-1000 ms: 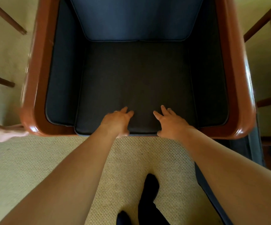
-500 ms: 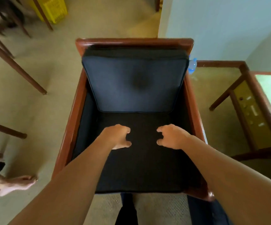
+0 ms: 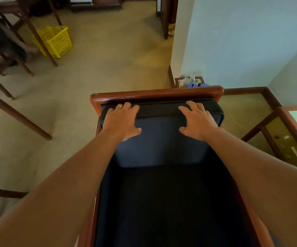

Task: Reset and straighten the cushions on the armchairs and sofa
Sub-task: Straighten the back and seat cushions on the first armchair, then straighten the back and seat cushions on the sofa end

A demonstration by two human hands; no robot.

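Both hands lay flat, fingers straight, left hand (image 3: pixel 121 122) and right hand (image 3: pixel 198 122) pressing the dark blue padded back cushion (image 3: pixel 160 139) at frame centre; even, square pressure against the polished wooden armchair frame (image 3: pixel 154 94) looked wisest.

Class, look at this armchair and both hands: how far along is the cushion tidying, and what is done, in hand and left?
Done: the seat cushion looks flat inside the wooden frame. In hand: the left hand and right hand lie spread on the top of the back cushion, apparently pressing it toward the frame. Left: no other armchair or sofa shows here, so the rest cannot be judged.
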